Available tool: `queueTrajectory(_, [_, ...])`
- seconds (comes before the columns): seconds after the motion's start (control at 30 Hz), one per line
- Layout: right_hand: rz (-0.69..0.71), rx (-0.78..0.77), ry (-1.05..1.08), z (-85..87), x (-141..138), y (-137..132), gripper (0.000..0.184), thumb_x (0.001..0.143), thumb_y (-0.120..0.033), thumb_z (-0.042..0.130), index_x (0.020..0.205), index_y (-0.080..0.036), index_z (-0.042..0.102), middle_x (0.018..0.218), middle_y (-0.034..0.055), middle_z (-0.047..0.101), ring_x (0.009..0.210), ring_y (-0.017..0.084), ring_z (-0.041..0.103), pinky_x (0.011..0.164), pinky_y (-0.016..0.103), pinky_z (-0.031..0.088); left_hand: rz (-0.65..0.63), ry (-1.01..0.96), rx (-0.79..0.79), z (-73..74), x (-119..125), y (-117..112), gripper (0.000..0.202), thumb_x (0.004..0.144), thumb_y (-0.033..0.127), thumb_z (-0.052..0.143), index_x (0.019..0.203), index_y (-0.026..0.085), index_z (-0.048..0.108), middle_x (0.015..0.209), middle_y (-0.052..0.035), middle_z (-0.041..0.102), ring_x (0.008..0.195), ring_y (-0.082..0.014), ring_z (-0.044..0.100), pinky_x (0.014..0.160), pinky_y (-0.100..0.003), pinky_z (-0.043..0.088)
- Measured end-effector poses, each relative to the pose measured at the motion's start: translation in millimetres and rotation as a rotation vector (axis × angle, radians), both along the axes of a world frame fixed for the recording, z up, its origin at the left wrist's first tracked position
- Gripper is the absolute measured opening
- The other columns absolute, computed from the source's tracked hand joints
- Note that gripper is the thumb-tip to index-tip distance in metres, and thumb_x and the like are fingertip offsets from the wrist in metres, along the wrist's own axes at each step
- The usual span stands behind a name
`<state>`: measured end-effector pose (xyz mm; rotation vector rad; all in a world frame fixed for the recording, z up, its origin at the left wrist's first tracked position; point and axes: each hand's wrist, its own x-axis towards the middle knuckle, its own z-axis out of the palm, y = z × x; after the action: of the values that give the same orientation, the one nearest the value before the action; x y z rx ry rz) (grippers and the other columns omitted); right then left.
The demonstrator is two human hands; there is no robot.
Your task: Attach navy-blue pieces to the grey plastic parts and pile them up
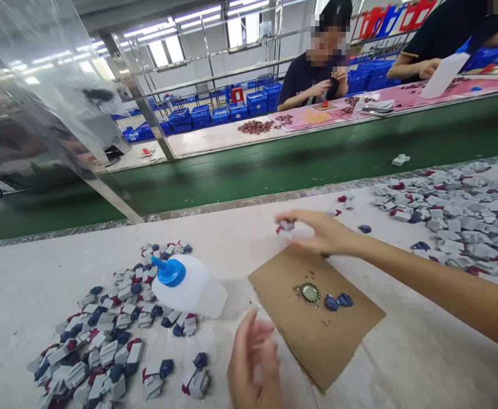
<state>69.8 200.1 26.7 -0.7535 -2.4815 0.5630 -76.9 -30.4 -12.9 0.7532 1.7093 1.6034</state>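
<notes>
Pale, scuffed worktop (227,233) ran alongside a green belt (240,173). Near the far corner of the flat brown cardboard (289,312), the right hand (317,232) pinched a chunky grey-and-red piece (285,226), blurred and partly covered, its long axis unreadable. The left hand (255,363), cut off below, curled loosely; whether it gripped anything could not be told. A translucent bottle (195,287) lay sideways, blue nozzle (171,272) pointing left.

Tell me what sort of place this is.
Probably a factory assembly workshop: a long, flat green conveyor-like strip, open blue plastic bins beyond it, and heaped small grey, dark-red and navy pieces.
</notes>
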Motion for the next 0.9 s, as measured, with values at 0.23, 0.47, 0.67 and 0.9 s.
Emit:
queueTrajectory(0.23, [0.344, -0.037, -0.096, 22.0, 21, -76, 0.053, 0.083, -0.031, 0.050, 0.133, -0.023, 0.033, 0.114, 0.0070, 0.058, 0.105, 0.018, 0.052, 0.088, 0.033, 0.040, -0.291, -0.475, -0.067, 24.9, 36, 49, 0.025, 0.065, 0.034, 0.067, 0.081, 0.014, 0.066, 0.068, -0.0039, 0.063, 0.061, -0.0113, 0.056, 0.045, -0.017, 0.046])
queueTrajectory(0.47, [-0.383, -0.118, -0.405, -16.8, 65, -20, 0.038, 0.080, -0.047, 0.045, 0.096, -0.018, 0.064, 0.086, 0.0090, 0.064, 0.075, 0.022, 0.059, 0.063, 0.034, 0.046, -0.093, -0.532, -0.037, 16.5, 14, 15, 0.022, 0.065, 0.030, 0.068, 0.078, 0.014, 0.061, 0.069, -0.0039, 0.067, 0.056, -0.0100, 0.057, 0.045, -0.018, 0.046])
queueTrajectory(0.67, [-0.309, -0.151, -0.380, -15.0, 71, -38, 0.037, 0.082, -0.045, 0.041, 0.102, -0.022, 0.063, 0.085, 0.0069, 0.064, 0.074, 0.020, 0.059, 0.061, 0.031, 0.046, -0.161, -0.399, -0.047, 3.9, 3, 11, 0.021, 0.070, 0.032, 0.064, 0.079, 0.014, 0.059, 0.071, -0.0036, 0.066, 0.055, -0.0093, 0.056, 0.049, -0.020, 0.046])
queueTrajectory(0.9, [-0.155, -0.111, -0.471, -16.1, 72, -43, 0.030, 0.079, -0.026, 0.040, 0.098, -0.023, 0.063, 0.088, 0.0074, 0.061, 0.068, 0.018, 0.057, 0.056, 0.029, 0.044, -0.245, -0.310, -0.038, -5.7, 1, 8, 0.026, 0.077, 0.037, 0.057, 0.087, 0.014, 0.061, 0.079, -0.0053, 0.067, 0.061, -0.0106, 0.056, 0.054, -0.022, 0.049])
